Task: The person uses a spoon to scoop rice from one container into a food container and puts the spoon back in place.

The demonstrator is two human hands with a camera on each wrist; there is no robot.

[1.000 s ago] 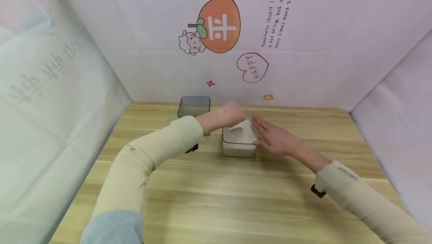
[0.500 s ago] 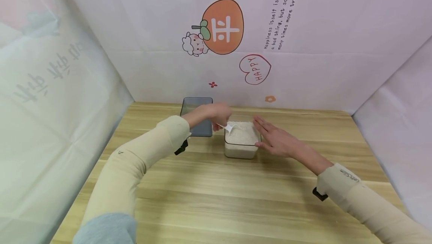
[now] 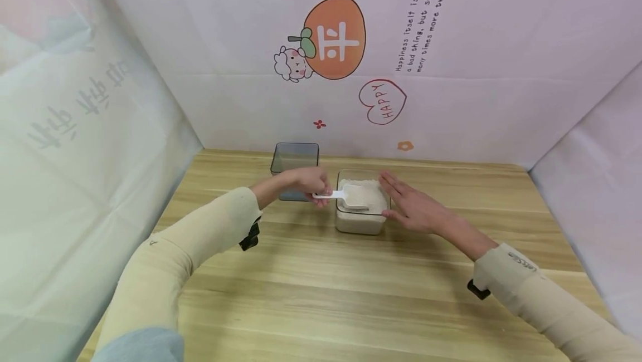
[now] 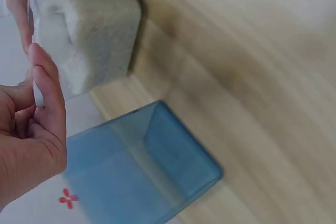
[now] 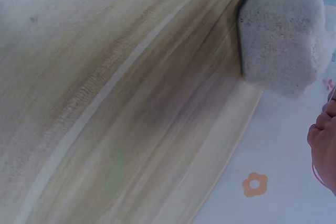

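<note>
My left hand grips the handle of a white scoop, its bowl level over the clear container and holding pale grains. White grains that look like rice fill that container nearly to its rim. Against the container's right side rests my right hand, fingers straight. In the left wrist view, curled fingers and thumb pinch the scoop's handle. The right wrist view shows the filled container and part of my right hand at the edge.
A second container, see-through blue-grey, stands left of the filled one, partly behind my left hand. Both are near the back of the wooden table. A printed white sheet rises behind, with more sheeting at both sides.
My left hand has drawn back left and lower from over the grains. The scoop has come up out of them and now lies level. My right hand stays at the container's side.
</note>
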